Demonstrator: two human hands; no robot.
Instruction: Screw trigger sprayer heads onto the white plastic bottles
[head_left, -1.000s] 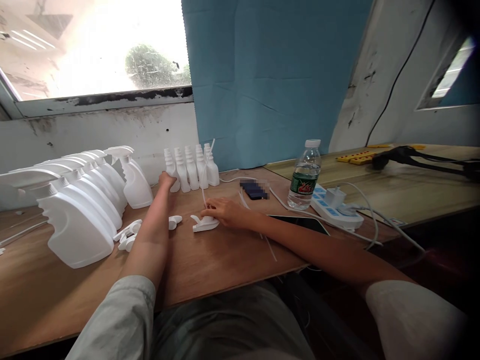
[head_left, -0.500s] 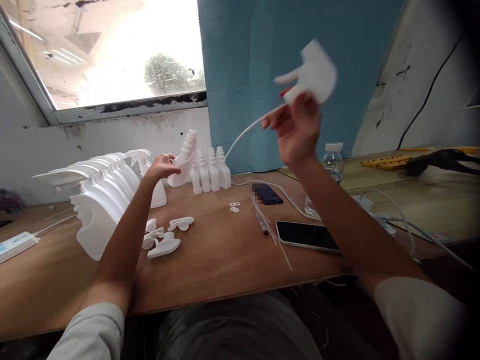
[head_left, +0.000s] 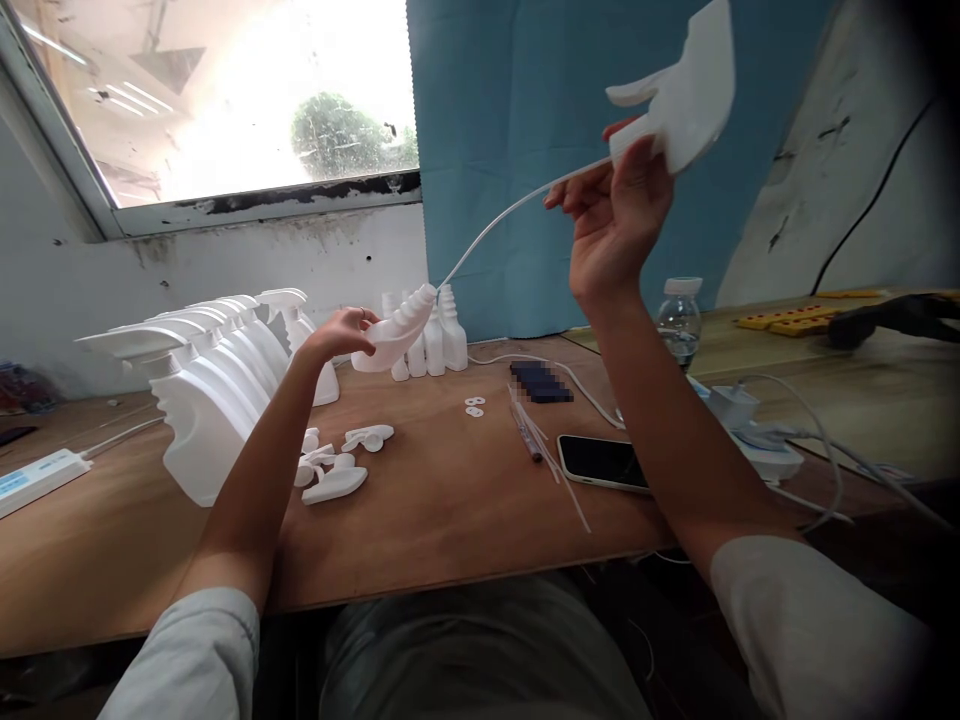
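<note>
My left hand (head_left: pixel 345 335) is closed on a white plastic spray bottle (head_left: pixel 397 335), tilted with its ribbed neck up to the right. High on the right, my right hand (head_left: pixel 622 215) grips a white trigger sprayer head (head_left: pixel 690 105) by its collar. From that collar a thin white dip tube (head_left: pixel 510 210) curves down to the bottle's mouth; whether its end is inside the neck I cannot tell. Right behind the held bottle stand several small white bottles (head_left: pixel 452 335). Loose sprayer heads (head_left: pixel 337 482) lie near my left forearm.
A row of white bottles with sprayers (head_left: pixel 202 430) stands at left, beside a power strip (head_left: pixel 41 480). Small white rings (head_left: pixel 474 411), a pen (head_left: pixel 529 440), loose thin tubes (head_left: pixel 574 500) and a phone (head_left: pixel 600 462) lie on the table. A water bottle (head_left: pixel 681 320) stands at right.
My right hand has moved up and to the right with the sprayer head. My left hand has tipped the bottle further right, bringing its mouth to the lower end of the tube.
</note>
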